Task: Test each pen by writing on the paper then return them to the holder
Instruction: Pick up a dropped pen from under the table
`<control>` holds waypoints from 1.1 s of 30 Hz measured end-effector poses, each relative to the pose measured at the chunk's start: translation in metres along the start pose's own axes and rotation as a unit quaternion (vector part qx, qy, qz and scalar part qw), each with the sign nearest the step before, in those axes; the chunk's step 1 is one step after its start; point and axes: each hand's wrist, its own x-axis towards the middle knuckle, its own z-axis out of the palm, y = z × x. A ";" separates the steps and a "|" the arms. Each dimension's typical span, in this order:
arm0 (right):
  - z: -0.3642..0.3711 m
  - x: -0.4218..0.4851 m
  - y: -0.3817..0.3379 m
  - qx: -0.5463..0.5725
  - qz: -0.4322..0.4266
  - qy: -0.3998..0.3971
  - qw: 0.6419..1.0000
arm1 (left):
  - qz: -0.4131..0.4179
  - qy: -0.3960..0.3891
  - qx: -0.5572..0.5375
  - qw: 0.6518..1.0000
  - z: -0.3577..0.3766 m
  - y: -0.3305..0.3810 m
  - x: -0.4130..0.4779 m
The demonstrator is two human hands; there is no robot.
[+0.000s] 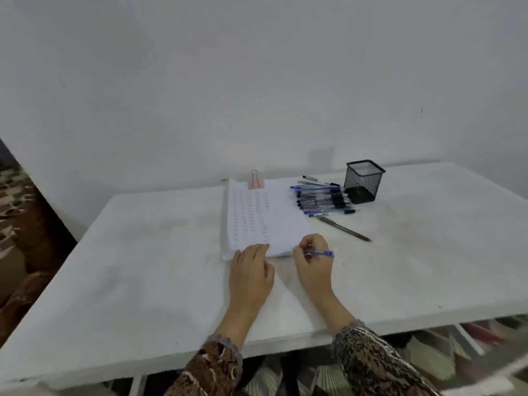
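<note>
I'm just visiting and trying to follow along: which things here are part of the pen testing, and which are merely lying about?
Part of the job: blue pen gripped in the right hand; paper under the left hand; pile of pens beside the mesh holder; dark pen lying alone.

Just there: pink binder clip at the paper's far edge; table; patterned carpet.

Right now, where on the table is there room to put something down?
The table is bare left of the paper, and on the right, nearer than the lone dark pen, beyond the right hand. It is crowded between the paper and the mesh holder, where the pile of pens lies.
</note>
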 end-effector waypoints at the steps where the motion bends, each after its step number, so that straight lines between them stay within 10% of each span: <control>1: -0.006 -0.007 -0.004 -0.012 -0.009 0.011 1.000 | -0.005 -0.009 -0.020 1.000 -0.003 0.008 -0.006; 16: -0.165 -0.159 -0.006 -0.076 0.065 0.172 0.980 | 0.102 -0.079 -0.227 0.965 0.025 0.127 -0.153; 33: -0.313 -0.355 0.224 -0.288 0.329 0.164 0.884 | 0.116 -0.355 -0.164 0.913 0.251 0.178 -0.331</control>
